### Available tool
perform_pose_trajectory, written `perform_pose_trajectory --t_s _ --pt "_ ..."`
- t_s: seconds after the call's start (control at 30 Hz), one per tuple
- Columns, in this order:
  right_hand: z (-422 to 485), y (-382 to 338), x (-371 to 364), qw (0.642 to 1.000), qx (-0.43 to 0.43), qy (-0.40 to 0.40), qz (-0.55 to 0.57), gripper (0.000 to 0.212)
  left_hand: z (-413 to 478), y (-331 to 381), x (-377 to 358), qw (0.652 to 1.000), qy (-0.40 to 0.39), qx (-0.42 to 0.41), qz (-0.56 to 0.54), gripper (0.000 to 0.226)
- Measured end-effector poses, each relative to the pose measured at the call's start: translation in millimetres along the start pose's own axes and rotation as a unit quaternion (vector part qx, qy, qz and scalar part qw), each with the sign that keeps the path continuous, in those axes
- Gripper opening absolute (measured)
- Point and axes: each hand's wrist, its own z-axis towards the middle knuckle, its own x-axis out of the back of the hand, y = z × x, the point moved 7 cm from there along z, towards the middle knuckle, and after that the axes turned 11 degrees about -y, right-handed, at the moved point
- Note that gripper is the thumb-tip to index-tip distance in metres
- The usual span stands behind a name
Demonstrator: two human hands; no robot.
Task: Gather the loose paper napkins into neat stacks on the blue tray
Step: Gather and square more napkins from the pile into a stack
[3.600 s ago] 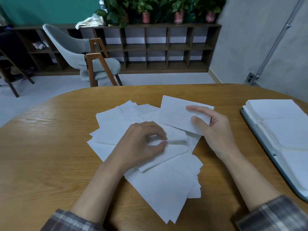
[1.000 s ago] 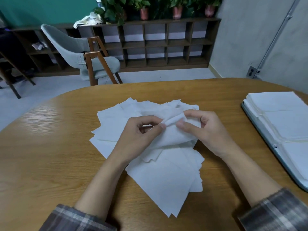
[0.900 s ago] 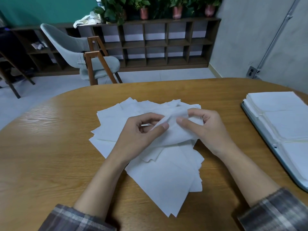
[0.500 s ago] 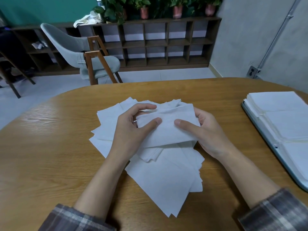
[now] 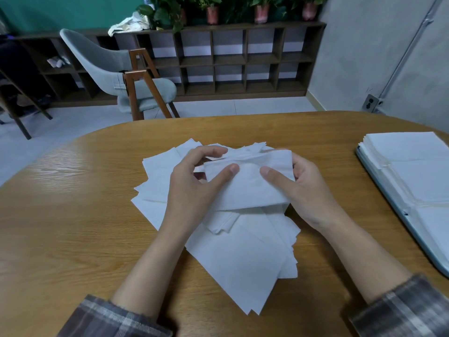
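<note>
Napkin [image 5: 252, 188], a white folded one or a thin bundle (I cannot tell which), sits between both hands just above the loose pile [image 5: 238, 259]. Its long axis runs crosswise from the left grip [image 5: 194, 188] to the right grip [image 5: 308, 188], and the right end lies slightly farther from the person than the left.

The left grip pinches the left end, with the thumb flat on top and the fingers curled over the far edge. The right grip holds the right end the same way, thumb on the upper face and fingers wrapped out of sight behind it. Both are closed on this one napkin.

The pile fans out on the desk [image 5: 73, 215] under and around both grips, its sheets overlapping at mixed angles. Its largest sheet lies nearer the person than the grips, with one corner pointing back toward them between the forearms.

The blue tray [image 5: 398, 222] lies well to the right of the right grip, at the desk's edge, its long axis running away from the person on a slant. Neat white stacks [image 5: 413, 166] lie in a row on it, square to its rim.

Beyond the grips, past the desk, stand a grey chair [image 5: 116, 69] and a low dark shelf [image 5: 243, 62] topped with potted plants [image 5: 213, 8].
</note>
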Motion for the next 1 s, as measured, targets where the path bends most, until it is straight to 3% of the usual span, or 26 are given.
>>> perform_pose_trajectory --t_s 0.13,0.23,0.37,0.5,0.6,0.73,0.8,1.0 --pt "1 -4 0 0.999 0.017 -0.017 0.030 0.044 1 -4 -5 0.997 -0.036 0.037 -0.054 0.024" --pt "0 -6 3 0.999 0.018 -0.022 0.017 0.054 0 -6 -3 0.998 -0.014 0.032 -0.061 0.017" --pt "0 -6 4 0.995 0.005 -0.054 -0.089 0.025 -1 -5 -4 0.998 -0.019 0.030 -0.053 0.023" --pt "3 4 27 0.989 -0.012 0.036 -0.143 0.022 -3 -1 -13 0.999 -0.043 0.009 0.032 0.037" --pt "2 7 48 0.975 -0.017 0.127 -0.180 0.026 -7 3 -31 0.981 -0.155 -0.038 0.114 0.035" --pt "0 7 56 0.972 -0.003 0.158 -0.176 0.025 -24 -8 -57 0.908 -0.387 0.028 0.157 0.025" --pt "0 8 53 0.972 -0.003 0.156 -0.176 0.025 -26 -10 -59 0.891 -0.412 0.024 0.189 0.029" --pt "2 10 46 0.975 -0.007 0.134 -0.179 0.025 -26 -12 -62 0.890 -0.411 0.011 0.195 0.020"
